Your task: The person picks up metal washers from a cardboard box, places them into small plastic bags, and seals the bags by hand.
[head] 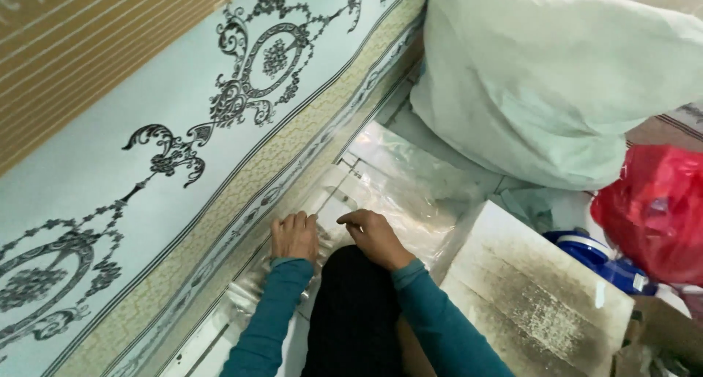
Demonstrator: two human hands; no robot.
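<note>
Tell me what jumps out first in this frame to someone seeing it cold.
The pale mint sheet with black ornamental scrollwork and a beige patterned border fills the left half, running diagonally. At bottom centre, the left hand and right hand, in teal sleeves, press on crinkled clear plastic bags lying on the floor. At the right edge a shiny red plastic bag sits beneath a big pale green cloth sack.

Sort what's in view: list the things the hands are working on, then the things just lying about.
In hand:
left hand
right hand
clear plastic bags, which both hands press on

Lying about:
white sack
red bag
blue tub
stained board
patterned mat
</note>
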